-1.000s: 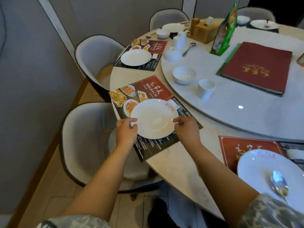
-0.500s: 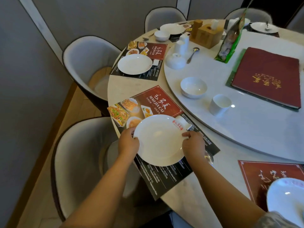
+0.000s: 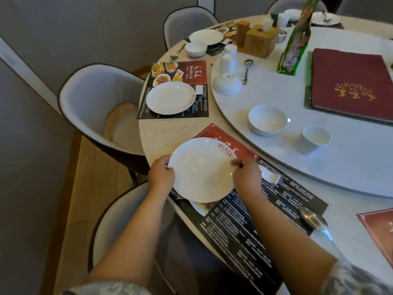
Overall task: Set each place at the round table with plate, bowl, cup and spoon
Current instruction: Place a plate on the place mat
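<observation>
White plate (image 3: 202, 170) is pinched at opposite rim edges: left hand (image 3: 161, 174) on its left edge, right hand (image 3: 246, 174) on its right, fingers curled over the rim. It sits over the near-left end of the printed placemat (image 3: 261, 211), whether lifted or resting I can't tell. Next pieces, judging by the task: bowl (image 3: 266, 120) and cup (image 3: 312, 139), both on the lazy Susan (image 3: 350, 167), up and to the right of the grip, so right hand is nearer. Spoon (image 3: 314, 222) lies by the mat's right end, handle pointing down-right (also right-hand side). Plate, bowl, cup: glossy white ceramic, round. Spoon: shiny metal. Mat: flat, dark.
</observation>
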`<state>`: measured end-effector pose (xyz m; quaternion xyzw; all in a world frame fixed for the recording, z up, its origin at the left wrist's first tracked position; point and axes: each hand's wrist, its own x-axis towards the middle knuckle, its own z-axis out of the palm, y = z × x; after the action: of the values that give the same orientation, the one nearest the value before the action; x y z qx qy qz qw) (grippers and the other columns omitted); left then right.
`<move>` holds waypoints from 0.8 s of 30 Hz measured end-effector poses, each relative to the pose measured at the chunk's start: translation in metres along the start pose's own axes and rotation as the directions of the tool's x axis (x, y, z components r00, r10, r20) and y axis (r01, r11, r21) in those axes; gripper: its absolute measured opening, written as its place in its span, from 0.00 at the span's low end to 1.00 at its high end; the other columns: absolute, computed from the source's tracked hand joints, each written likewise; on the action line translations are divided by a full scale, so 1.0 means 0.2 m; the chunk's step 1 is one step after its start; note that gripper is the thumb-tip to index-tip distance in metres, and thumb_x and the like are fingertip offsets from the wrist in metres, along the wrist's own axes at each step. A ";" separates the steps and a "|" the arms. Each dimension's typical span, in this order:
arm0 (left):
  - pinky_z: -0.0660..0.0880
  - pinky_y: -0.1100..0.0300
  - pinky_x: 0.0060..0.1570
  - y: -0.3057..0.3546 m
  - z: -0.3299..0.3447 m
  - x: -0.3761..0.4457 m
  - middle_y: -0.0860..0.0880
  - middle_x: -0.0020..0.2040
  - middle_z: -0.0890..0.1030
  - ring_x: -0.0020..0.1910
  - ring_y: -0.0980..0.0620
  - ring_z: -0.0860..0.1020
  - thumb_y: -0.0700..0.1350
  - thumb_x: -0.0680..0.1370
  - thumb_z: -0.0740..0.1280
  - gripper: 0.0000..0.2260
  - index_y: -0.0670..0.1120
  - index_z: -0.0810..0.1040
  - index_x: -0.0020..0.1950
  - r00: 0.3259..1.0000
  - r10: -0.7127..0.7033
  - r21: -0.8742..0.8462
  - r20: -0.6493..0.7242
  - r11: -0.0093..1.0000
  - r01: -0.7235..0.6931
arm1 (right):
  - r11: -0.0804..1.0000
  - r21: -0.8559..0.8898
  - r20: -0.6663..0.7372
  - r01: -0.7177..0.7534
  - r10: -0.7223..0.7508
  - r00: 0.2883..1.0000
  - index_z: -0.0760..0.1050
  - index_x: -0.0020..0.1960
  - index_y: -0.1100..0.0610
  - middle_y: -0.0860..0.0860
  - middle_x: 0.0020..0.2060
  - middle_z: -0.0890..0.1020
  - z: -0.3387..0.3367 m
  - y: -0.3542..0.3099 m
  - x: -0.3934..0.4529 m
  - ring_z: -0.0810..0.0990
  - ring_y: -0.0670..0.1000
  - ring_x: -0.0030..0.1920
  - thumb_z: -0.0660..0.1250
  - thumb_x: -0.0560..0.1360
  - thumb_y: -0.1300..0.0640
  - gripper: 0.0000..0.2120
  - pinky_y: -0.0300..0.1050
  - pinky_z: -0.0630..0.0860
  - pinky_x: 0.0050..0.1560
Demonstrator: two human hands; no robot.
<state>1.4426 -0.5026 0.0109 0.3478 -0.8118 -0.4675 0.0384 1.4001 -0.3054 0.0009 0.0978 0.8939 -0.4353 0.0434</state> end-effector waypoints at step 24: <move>0.68 0.61 0.59 0.23 0.15 0.05 0.51 0.63 0.72 0.65 0.51 0.70 0.40 0.79 0.63 0.13 0.52 0.78 0.61 0.939 0.338 0.116 0.064 0.932 -0.344 | 0.978 0.201 -0.251 -0.049 0.100 0.963 0.73 0.59 0.51 0.51 0.57 0.75 -0.19 -0.01 0.17 0.77 0.46 0.40 0.61 0.76 0.60 0.12 0.42 0.74 0.38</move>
<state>1.3993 -0.4734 0.0271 0.1931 -0.8881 -0.4094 0.0795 1.3675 -0.2730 0.0202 0.1913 0.8411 -0.5014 -0.0674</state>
